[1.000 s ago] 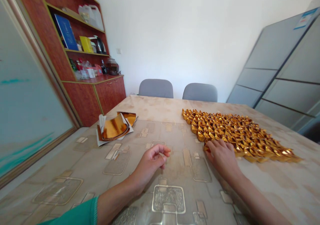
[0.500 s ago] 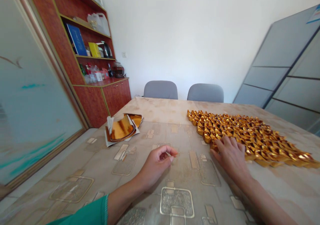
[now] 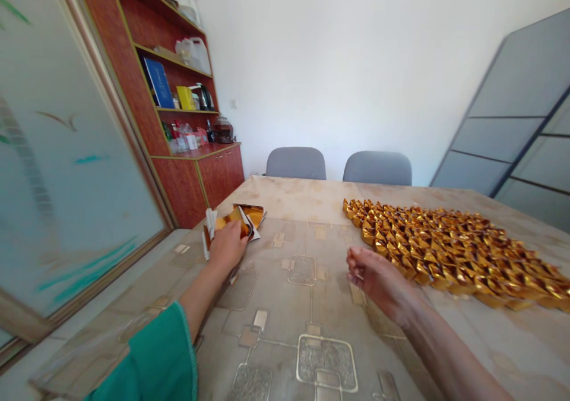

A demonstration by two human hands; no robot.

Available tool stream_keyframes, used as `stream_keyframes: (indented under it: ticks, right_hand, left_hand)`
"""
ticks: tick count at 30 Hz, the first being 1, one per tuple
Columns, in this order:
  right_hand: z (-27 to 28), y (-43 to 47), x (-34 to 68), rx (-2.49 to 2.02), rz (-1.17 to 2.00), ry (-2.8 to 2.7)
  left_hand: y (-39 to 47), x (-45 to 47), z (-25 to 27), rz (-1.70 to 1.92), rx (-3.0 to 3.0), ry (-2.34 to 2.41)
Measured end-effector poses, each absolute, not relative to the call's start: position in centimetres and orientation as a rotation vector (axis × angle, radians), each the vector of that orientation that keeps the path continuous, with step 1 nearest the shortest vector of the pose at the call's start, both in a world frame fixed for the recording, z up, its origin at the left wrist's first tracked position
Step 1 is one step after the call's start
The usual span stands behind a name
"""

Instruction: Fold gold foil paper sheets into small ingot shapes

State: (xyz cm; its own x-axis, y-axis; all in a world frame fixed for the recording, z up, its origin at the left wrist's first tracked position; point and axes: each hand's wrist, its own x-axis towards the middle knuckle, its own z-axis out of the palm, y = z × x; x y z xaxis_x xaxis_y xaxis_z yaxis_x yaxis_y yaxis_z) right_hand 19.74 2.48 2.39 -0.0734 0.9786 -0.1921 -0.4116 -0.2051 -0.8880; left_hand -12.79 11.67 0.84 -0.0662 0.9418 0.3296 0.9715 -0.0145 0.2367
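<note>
Far left: frosted glass door (image 3: 84, 169) with green and teal marks, then red-brown cabinet (image 3: 178, 181) against the wall. Shelves hold a blue folder (image 3: 159, 83), a yellow box (image 3: 185, 98) and a dark kettle (image 3: 205, 97); a dark glass jar (image 3: 223, 129) sits on the counter below. Green sleeve (image 3: 155, 353) comes in lower left, leading to the left hand (image 3: 227, 248). That hand is on the near side of the stack of gold sheets (image 3: 255, 213), which has white sheets mixed in and sits on the left part of the patterned table (image 3: 285, 306). Its fingertips are hidden, so can't tell whether they grip a sheet. Two gray chairs (image 3: 296, 162) stand behind the far edge. Right hand (image 3: 374, 275) is right of center, fingers curled in toward the thumb; can't tell if anything is pinched. Just beside it, folded gold pieces (image 3: 445, 249) sit packed in rows across the table's right side. Far right: gray paneled unit (image 3: 499, 104), leaning in the view.
</note>
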Motion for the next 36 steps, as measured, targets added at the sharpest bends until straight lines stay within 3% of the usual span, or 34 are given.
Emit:
stream_keyframes:
  ticks: [6,14,28,36]
  right_hand:
    - [-0.2,1.8,18.9,-0.832,1.857,-0.661]
    - [1.4,1.2,19.7,-0.681,1.976,-0.707]
    - [1.0,1.7,19.9,-0.842,1.825,-0.638]
    - [1.0,1.5,19.7,-0.894,1.837,-0.624]
  left_hand:
    - [11.4,-12.9,0.6,-0.249,-2.024,-2.283]
    - [10.8,-12.4,1.7,-0.228,-1.987,-2.302]
    - [10.0,-12.9,4.0,-0.568,-1.809,-2.249]
    - [8.2,-9.8,4.3,-1.11,-1.742,-2.033]
